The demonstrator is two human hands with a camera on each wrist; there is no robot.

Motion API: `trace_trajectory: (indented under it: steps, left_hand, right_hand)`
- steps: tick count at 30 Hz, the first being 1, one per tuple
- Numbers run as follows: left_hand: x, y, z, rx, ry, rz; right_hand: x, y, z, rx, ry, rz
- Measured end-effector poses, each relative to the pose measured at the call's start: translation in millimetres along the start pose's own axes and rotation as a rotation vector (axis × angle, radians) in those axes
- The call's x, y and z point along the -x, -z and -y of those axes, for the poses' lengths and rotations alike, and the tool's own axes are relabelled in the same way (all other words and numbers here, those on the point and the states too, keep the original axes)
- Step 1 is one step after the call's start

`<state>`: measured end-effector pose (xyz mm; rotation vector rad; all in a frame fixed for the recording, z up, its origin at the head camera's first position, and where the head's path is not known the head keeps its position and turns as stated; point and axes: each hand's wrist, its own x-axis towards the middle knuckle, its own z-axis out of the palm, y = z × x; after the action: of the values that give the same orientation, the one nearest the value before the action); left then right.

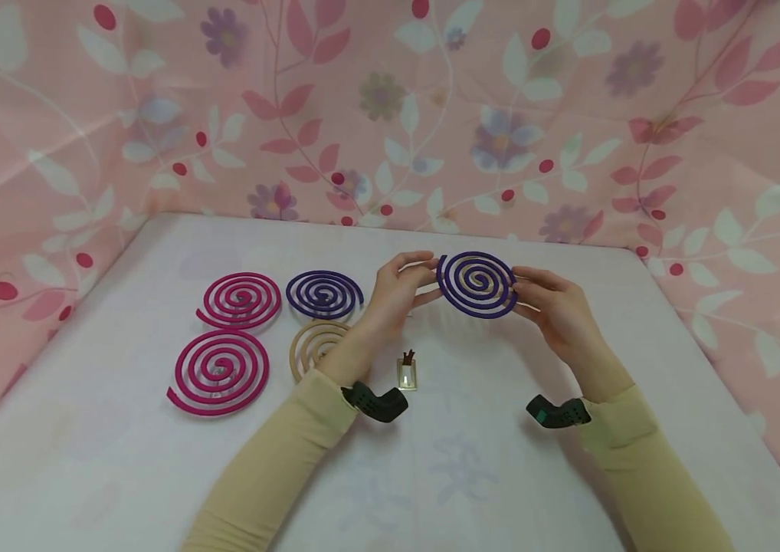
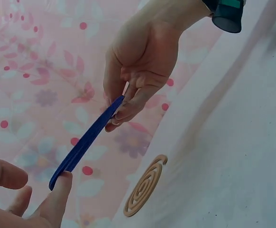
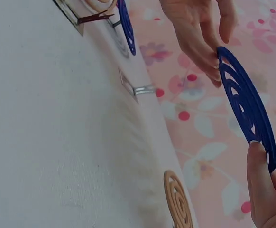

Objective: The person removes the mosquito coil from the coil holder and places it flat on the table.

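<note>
A purple mosquito coil (image 1: 478,280) is held up over the far part of the table, between both hands. My right hand (image 1: 562,314) pinches its right edge, with the thumb on one face and the fingers behind. My left hand (image 1: 397,291) is at the opposite edge; its fairly straight fingers touch the rim, while the thumb stands apart from the coil. From the left wrist view the held coil (image 2: 86,142) appears nearly edge-on. Beneath and beyond it is a tan coil (image 2: 145,187), mostly hidden behind the purple one in the head view.
Left of the hands are two pink coils (image 1: 223,368), another purple coil (image 1: 323,294) and a tan coil (image 1: 299,349) partly covered by the left forearm. A small metal stand (image 1: 407,376) with a brown tip sits mid-table. Another metal stand (image 3: 145,89) is farther back. Floral cloth (image 1: 390,115) hangs behind.
</note>
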<state>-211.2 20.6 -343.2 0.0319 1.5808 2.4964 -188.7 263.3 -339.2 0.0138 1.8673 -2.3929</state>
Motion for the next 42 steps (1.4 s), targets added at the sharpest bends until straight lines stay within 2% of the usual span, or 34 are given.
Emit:
trace_trajectory:
  steps: [6,12,18,22,33,39,42]
  left_hand:
    - [0.0,-4.1,10.1,0.026,0.015,-0.050]
    - [3.0,-10.4,21.7,-0.001,0.054,-0.043]
    - [5.0,-14.8,30.3,-0.027,0.090,-0.005]
    - [6.5,-16.0,34.2,-0.081,0.128,0.032]
    - [9.2,-18.3,43.2,-0.197,0.212,0.115]
    - [12.7,-19.3,41.8,-0.317,0.251,0.161]
    - [12.9,-19.0,41.4,-0.342,0.267,0.180]
  right_hand:
    - [-7,16,-3,0.044,-0.040,0.034]
    - [-13,32,-5,0.140,-0.090,0.038]
    - [-14,44,-7,0.268,-0.132,0.018]
    - [-15,51,-9,0.358,-0.142,0.006]
    - [-15,58,-9,0.551,-0.166,0.010]
    - [-14,60,-8,0.598,-0.168,0.010]
    - [-14,59,-7,0.605,-0.183,0.015]
